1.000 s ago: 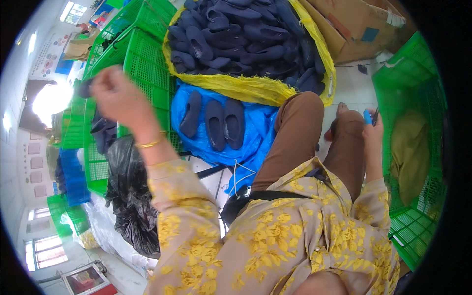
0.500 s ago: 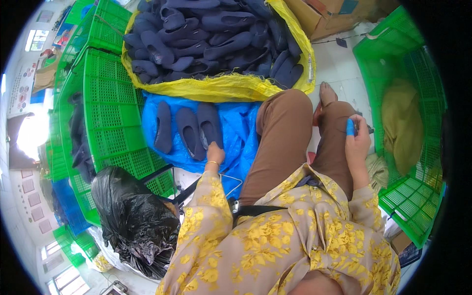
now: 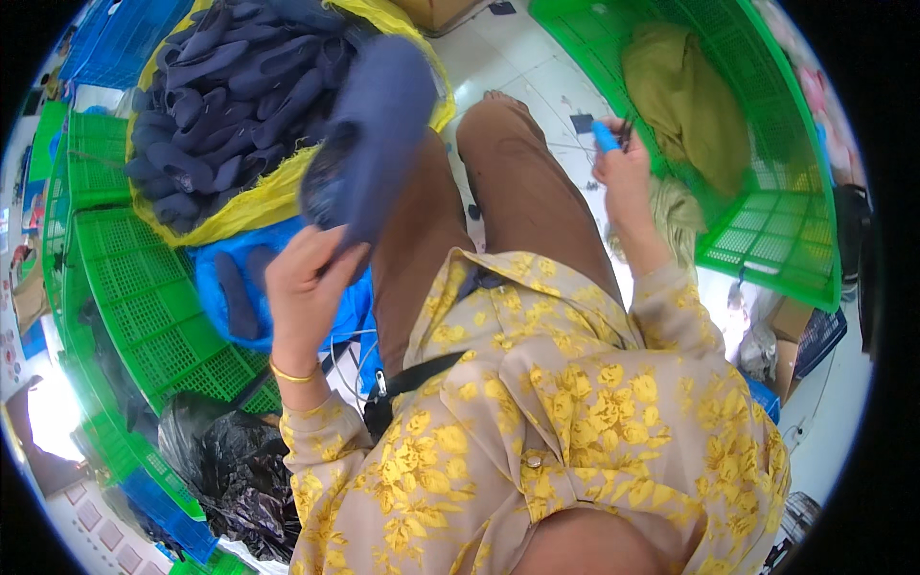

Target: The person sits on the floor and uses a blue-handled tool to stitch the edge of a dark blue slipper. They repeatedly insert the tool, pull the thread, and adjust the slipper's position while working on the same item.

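Note:
A dark navy slip-on shoe (image 3: 388, 134), blurred by motion, is raised above my lap. My left hand (image 3: 309, 278) pinches it at its lower end. Its opening faces left. My right hand (image 3: 628, 187), by the right crate, is closed round a small dark tool (image 3: 627, 134) whose kind is hard to make out. A blue cover (image 3: 606, 137) sits on one of its digits. More navy shoes (image 3: 236, 293) lie on blue plastic sheeting (image 3: 213, 305) left of my legs, partly hidden by my left hand.
A yellow woven sack (image 3: 230, 225) heaped with navy shoes (image 3: 235, 96) stands ahead on the left. Green mesh crates (image 3: 144, 297) line the left side. The right green crate (image 3: 767, 251) holds olive cloth (image 3: 685, 105). A black plastic bag (image 3: 225, 460) sits at lower left.
My left hand has lifted one shoe off the blue sheeting and brought it up toward me. My right hand is raised beside the right crate. The whole view has swung to the right.

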Available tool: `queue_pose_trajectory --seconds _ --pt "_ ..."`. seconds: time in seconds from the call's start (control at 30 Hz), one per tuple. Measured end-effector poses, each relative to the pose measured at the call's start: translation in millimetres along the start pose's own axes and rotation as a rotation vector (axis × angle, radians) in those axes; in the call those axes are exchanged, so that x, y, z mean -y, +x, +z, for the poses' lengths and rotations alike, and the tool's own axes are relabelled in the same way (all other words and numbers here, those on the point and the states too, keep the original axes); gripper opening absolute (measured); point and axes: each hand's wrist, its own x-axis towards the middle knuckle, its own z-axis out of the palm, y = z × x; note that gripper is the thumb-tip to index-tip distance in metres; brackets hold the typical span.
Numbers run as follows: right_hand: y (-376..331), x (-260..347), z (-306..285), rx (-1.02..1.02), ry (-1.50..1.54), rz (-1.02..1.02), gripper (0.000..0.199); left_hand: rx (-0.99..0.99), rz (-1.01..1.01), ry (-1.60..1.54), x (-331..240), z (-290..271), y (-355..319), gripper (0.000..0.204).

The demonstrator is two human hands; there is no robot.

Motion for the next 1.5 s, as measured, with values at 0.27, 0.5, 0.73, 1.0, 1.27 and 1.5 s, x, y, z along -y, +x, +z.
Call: queue_pose_trajectory --seconds 0.27,0.5,0.73,1.0,1.27,1.5 --pt "-76.7 40.2 -45.1 0.187 -0.322 -0.03 0.01 -0.067 0.283 0.266 -50.1 59.7 9.8 0.015" --pt "-111.7 61.3 -1.3 0.578 -0.402 0.013 0.006 0.189 0.082 0.369 -61.6 91.9 -31.5 0.011" --pt "-113.0 72.6 2.4 0.583 -0.287 -0.015 0.006 0.171 -0.15 -0.05 -74.7 65.1 -35.8 0.006" --pt "-134.4 101.1 26.6 0.772 -0.158 0.027 0.017 0.066 -0.314 -0.858 -108.8 45.4 -30.8 0.006" --pt "-140.8 97.3 33.5 0.714 0.053 0.262 0.01 -0.009 -0.341 -1.064 -104.0 57.9 -38.2 0.018" --pt "-151.9 95.0 39.7 0.672 0.109 0.116 0.01 0.025 -0.291 -1.019 -121.6 72.6 -38.1 0.014"
